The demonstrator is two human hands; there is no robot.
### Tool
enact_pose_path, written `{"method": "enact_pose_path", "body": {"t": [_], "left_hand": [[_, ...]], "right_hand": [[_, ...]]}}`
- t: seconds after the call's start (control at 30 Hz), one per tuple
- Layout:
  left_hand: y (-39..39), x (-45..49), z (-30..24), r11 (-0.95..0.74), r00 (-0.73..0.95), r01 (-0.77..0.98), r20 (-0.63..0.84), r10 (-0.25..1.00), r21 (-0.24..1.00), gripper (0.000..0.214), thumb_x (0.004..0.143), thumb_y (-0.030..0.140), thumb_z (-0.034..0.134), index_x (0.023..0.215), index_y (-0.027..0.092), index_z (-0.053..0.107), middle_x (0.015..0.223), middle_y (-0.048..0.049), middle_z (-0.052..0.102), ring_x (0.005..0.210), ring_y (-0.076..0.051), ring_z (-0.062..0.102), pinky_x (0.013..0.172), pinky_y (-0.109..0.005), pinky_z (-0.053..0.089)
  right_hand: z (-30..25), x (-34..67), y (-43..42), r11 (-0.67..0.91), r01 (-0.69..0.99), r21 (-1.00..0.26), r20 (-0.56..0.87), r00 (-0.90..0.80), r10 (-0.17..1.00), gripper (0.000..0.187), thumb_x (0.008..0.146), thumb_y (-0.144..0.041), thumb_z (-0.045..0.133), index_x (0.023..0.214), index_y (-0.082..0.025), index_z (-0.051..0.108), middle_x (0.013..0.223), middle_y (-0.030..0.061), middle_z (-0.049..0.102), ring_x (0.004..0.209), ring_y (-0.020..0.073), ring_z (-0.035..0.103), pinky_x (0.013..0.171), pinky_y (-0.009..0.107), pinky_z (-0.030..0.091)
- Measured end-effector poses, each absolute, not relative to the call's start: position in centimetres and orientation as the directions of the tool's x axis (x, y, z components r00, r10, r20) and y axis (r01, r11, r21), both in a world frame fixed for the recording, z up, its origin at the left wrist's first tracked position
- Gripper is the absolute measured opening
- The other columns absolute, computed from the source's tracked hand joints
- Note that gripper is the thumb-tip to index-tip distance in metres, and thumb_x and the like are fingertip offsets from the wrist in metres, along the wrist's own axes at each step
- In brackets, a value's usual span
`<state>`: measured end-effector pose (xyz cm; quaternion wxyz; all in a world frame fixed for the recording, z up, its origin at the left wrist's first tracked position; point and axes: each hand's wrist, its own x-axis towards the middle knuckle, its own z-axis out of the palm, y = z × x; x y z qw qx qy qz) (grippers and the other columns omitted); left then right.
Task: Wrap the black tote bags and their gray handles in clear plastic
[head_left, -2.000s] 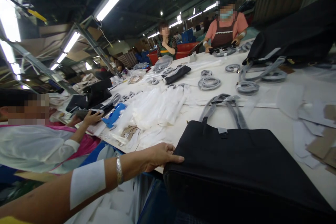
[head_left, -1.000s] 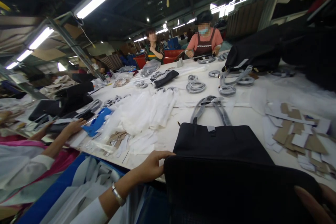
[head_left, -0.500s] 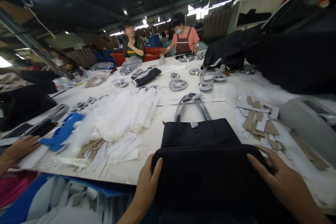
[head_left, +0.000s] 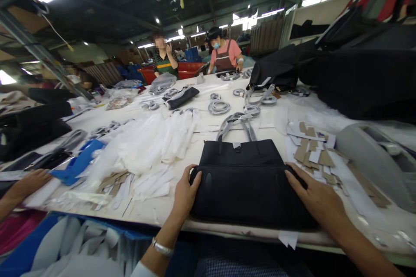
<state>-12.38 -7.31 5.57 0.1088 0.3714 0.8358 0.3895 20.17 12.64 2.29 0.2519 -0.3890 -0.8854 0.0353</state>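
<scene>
A black handbag [head_left: 243, 194] lies at the table's front edge, its bottom end toward me. Its two handles [head_left: 235, 123], wrapped in grey film, stretch away across the table. My left hand [head_left: 186, 190] grips the bag's left side, thumb on top. On the right side my right hand [head_left: 312, 194] holds it the same way, thumb on top and fingers behind the edge. A small grey-wrapped tab [head_left: 237, 145] shows at the bag's far edge, between the handles.
White plastic sheets [head_left: 152, 138] and paper strips lie left of the bag. Card pieces [head_left: 312, 149] and a grey tape dispenser-like object [head_left: 373, 160] are on the right. Coiled straps [head_left: 219, 107] lie beyond. A co-worker's hand [head_left: 29, 186] is at far left; two people stand across the table.
The black bag has tilted down from a raised position to lie flat on the table. Both my hands have moved with it, still holding its sides.
</scene>
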Motion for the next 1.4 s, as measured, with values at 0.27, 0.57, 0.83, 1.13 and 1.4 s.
{"method": "enact_pose_path", "body": {"t": [0.27, 0.57, 0.83, 1.13, 1.4], "left_hand": [[-8.2, -11.6, 5.9, 0.569, -0.655, 0.742, 0.204, 0.728, 0.355, 0.039, 0.097, 0.041, 0.048, 0.133, 0.028, 0.057, 0.111, -0.0090, 0.072, 0.099, -0.029, 0.068, 0.085, -0.042, 0.053], [-4.8, -6.0, 6.6, 0.005, -0.081, 0.970, 0.303, 0.950, 0.243, 0.043, 0.100, 0.032, 0.045, 0.143, 0.030, 0.046, 0.150, -0.0006, 0.048, 0.141, -0.021, 0.040, 0.118, -0.047, 0.032], [-4.8, -4.5, 5.7, -0.033, -0.048, 0.952, 0.253, 0.966, 0.306, 0.053, 0.101, 0.053, 0.033, 0.148, 0.030, 0.039, 0.158, -0.0022, 0.035, 0.147, -0.026, 0.027, 0.120, -0.056, 0.022], [-4.5, -4.7, 4.6, -0.037, -0.060, 0.955, 0.316, 0.947, 0.294, 0.052, 0.100, 0.051, 0.036, 0.141, 0.021, 0.049, 0.154, -0.0069, 0.041, 0.146, -0.028, 0.028, 0.120, -0.055, 0.023], [-5.4, -4.8, 5.1, -0.054, -0.099, 0.917, 0.358, 0.929, 0.395, 0.052, 0.099, 0.051, 0.040, 0.146, 0.030, 0.042, 0.155, -0.0034, 0.040, 0.146, -0.027, 0.029, 0.120, -0.056, 0.023]], "right_hand": [[3.4, 18.2, 13.0, 0.893, 0.448, -0.036, 0.504, -0.764, 0.403, 0.067, 0.082, -0.001, 0.034, 0.140, -0.027, 0.054, 0.154, 0.0041, 0.040, 0.139, 0.0284, 0.042, 0.112, 0.056, 0.037], [-0.9, 18.4, 17.4, 0.989, 0.148, -0.010, 0.518, -0.845, 0.131, 0.073, 0.073, -0.010, 0.039, 0.140, -0.038, 0.052, 0.138, -0.0017, 0.058, 0.117, 0.0287, 0.063, 0.091, 0.052, 0.057], [1.2, 15.5, 19.0, 0.988, 0.136, -0.075, 0.513, -0.844, 0.155, 0.039, 0.085, -0.024, 0.045, 0.110, -0.035, 0.072, 0.111, 0.0007, 0.074, 0.092, 0.0271, 0.073, 0.076, 0.039, 0.063], [3.2, 7.8, 13.0, 0.979, 0.108, -0.175, 0.320, -0.934, 0.160, 0.044, 0.099, -0.037, 0.042, 0.135, -0.020, 0.059, 0.143, 0.0085, 0.055, 0.133, 0.0269, 0.050, 0.110, 0.048, 0.044], [8.8, 0.0, 13.9, 0.769, 0.205, -0.605, 0.222, -0.885, 0.410, 0.035, 0.092, -0.042, 0.055, 0.116, -0.024, 0.071, 0.122, 0.0049, 0.070, 0.116, 0.0277, 0.063, 0.104, 0.041, 0.050]]}}
